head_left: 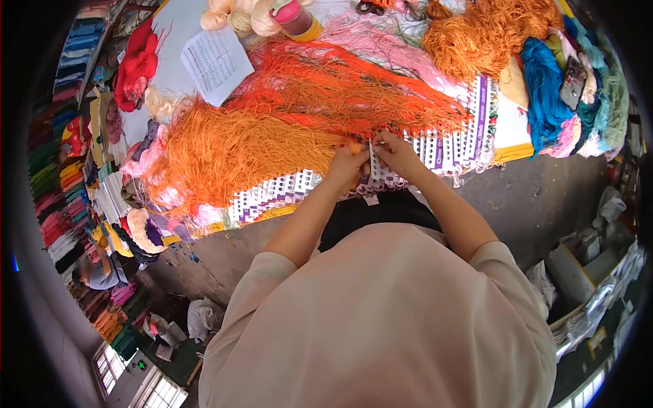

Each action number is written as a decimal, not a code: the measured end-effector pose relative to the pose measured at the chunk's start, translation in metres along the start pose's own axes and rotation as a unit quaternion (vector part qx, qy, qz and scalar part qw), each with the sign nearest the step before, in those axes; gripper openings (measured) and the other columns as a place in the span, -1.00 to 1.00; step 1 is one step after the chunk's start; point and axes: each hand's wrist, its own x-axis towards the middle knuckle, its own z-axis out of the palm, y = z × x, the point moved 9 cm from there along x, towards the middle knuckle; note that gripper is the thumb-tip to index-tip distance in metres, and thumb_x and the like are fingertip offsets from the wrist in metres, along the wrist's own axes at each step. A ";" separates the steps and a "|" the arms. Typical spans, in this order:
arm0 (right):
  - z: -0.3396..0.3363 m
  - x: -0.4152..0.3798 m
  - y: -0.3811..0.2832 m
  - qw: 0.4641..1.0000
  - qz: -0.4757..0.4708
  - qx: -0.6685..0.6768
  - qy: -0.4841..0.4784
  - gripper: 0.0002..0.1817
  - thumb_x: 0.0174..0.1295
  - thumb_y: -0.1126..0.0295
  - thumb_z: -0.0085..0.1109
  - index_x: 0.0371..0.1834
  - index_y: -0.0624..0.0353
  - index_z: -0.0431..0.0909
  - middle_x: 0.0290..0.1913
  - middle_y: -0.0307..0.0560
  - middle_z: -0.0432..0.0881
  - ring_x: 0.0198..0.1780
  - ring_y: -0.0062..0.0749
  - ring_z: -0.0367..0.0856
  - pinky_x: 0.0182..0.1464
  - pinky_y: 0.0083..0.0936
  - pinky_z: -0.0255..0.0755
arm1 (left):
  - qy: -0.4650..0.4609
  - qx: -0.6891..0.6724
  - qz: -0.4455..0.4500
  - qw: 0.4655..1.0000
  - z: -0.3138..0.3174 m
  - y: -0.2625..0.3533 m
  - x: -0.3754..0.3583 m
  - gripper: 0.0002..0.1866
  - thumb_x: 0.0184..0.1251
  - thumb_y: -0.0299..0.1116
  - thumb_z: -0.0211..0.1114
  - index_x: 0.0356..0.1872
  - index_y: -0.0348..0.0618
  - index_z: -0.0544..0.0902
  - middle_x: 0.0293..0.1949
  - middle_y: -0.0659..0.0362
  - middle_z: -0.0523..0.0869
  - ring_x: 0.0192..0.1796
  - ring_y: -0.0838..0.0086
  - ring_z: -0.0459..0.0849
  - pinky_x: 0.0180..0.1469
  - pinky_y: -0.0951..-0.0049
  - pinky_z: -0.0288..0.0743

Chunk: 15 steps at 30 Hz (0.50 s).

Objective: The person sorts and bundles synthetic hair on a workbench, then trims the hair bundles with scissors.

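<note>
My left hand (349,167) is closed at the table's front edge, with orange thread (252,139) running into its fingers. Just beside it, my right hand (398,155) pinches near the top of a narrow white card with punched holes (375,164). The card stands between the two hands; the exact fingertip contact is too small to make out. Spread across the table behind them lie long strands of red-orange thread (326,64). More punched white and purple cards (435,151) line the front edge on both sides of my hands.
A printed sheet (216,64) lies at the back left, near a pink and yellow cup-like container (297,19). Orange bundles (483,37) and blue skeins (544,95) fill the right end. Shelves of coloured thread (64,183) stand left, where another person (105,272) is visible.
</note>
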 end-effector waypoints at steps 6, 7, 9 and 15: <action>-0.001 -0.003 0.001 0.999 -0.002 -0.042 0.010 -0.86 0.38 0.32 0.11 -0.13 0.10 0.45 -0.59 -0.22 0.54 -0.52 -0.55 0.50 -0.40 -0.52 0.38 | 0.060 0.188 0.027 0.980 -0.021 0.023 -0.014 -0.81 0.40 -0.34 0.16 -0.36 -0.23 0.60 -0.57 0.19 0.63 -0.70 0.57 0.46 -0.67 0.56 0.29; -0.001 -0.004 0.002 0.999 0.008 -0.036 0.005 -0.86 0.38 0.31 0.12 -0.13 0.11 0.45 -0.57 -0.23 0.55 -0.51 -0.56 0.51 -0.39 -0.53 0.38 | 0.093 0.177 0.068 0.977 -0.035 0.029 -0.015 -0.82 0.40 -0.35 0.17 -0.34 -0.24 0.60 -0.54 0.19 0.66 -0.67 0.58 0.50 -0.64 0.57 0.31; 0.000 -0.003 0.005 0.999 0.016 -0.027 0.001 -0.85 0.38 0.30 0.12 -0.13 0.11 0.45 -0.55 -0.23 0.56 -0.50 -0.57 0.52 -0.38 -0.53 0.38 | 0.069 0.095 0.087 0.989 -0.046 0.030 -0.019 -0.85 0.40 -0.37 0.17 -0.29 -0.25 0.60 -0.44 0.17 0.70 -0.59 0.58 0.54 -0.56 0.59 0.35; 0.004 0.001 0.010 0.999 0.015 -0.031 -0.032 -0.85 0.41 0.23 0.08 -0.09 0.00 0.44 -0.46 -0.34 0.54 -0.42 -0.67 0.50 -0.44 -0.62 0.39 | 0.080 0.008 0.023 0.996 -0.042 0.016 -0.021 -0.83 0.43 -0.32 0.20 -0.25 -0.23 0.60 -0.38 0.16 0.72 -0.57 0.60 0.50 -0.54 0.61 0.34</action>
